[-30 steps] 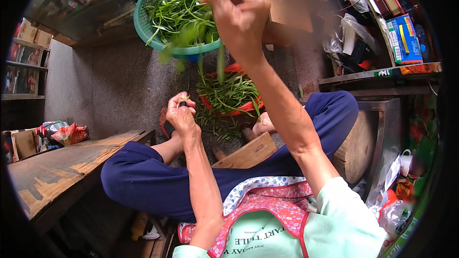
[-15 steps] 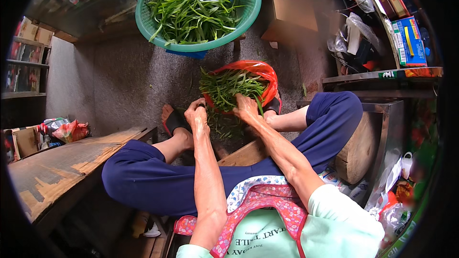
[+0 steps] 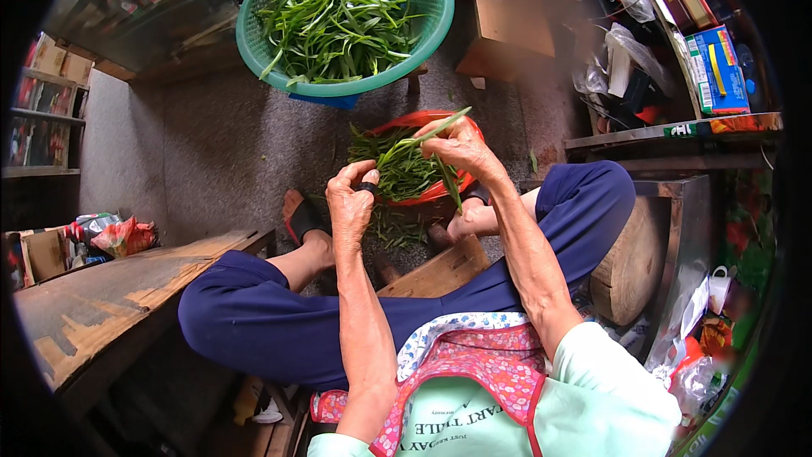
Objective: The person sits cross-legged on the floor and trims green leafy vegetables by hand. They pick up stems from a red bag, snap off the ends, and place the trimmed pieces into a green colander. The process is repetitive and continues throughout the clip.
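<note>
Over a red plastic bag [image 3: 412, 121], my right hand [image 3: 461, 151] is closed on a leafy green stalk [image 3: 406, 144], narrow-leaved like water spinach. The stalk slants down to my left hand [image 3: 351, 199], whose thumb wears a black band. The left fingertips are pinched together at the stalk's lower end. One long leaf [image 3: 449, 182] hangs below my right hand. Loose greens [image 3: 406, 176] fill the bag between my feet, partly hidden by my hands. Beyond it, a green plastic colander [image 3: 372, 83] holds a heap of similar greens [image 3: 342, 21].
Scraps of greens [image 3: 397, 228] lie on the grey floor [image 3: 203, 152] near my feet. A worn wooden board [image 3: 127, 296] stands at left, and a wooden piece [image 3: 440, 271] lies between my legs. A brown box [image 3: 512, 17] and cluttered shelves [image 3: 677, 129] stand at right.
My right hand has risen from the bag and moved right, bringing up a green stalk. My left hand has shifted slightly, its fingers now meeting the stalk's end.
</note>
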Demonstrator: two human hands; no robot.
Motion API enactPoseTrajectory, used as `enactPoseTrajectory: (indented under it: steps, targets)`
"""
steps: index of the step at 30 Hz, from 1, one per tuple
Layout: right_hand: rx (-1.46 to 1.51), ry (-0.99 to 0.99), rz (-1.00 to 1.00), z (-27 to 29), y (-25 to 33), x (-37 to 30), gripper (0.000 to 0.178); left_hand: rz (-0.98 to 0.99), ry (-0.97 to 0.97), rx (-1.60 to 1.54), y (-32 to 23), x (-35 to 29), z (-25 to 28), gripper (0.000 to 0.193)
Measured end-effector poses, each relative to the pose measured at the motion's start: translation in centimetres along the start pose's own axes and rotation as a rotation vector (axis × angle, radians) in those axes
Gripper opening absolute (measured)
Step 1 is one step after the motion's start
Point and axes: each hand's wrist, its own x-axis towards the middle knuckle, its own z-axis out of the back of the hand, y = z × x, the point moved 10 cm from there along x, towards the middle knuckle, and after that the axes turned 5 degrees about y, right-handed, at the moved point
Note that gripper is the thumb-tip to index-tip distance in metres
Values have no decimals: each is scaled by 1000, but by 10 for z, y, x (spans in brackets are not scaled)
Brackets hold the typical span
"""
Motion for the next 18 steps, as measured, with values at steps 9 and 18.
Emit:
enactPoseTrajectory:
  steps: [9,18]
  targets:
    - [-617,-432,259,11,52,-24,19,-114,2,-10,-21,-4,1,20]
    - [-980,-111,584,-82,85,-30,9,-229,115,126,-51,-10,-4,28]
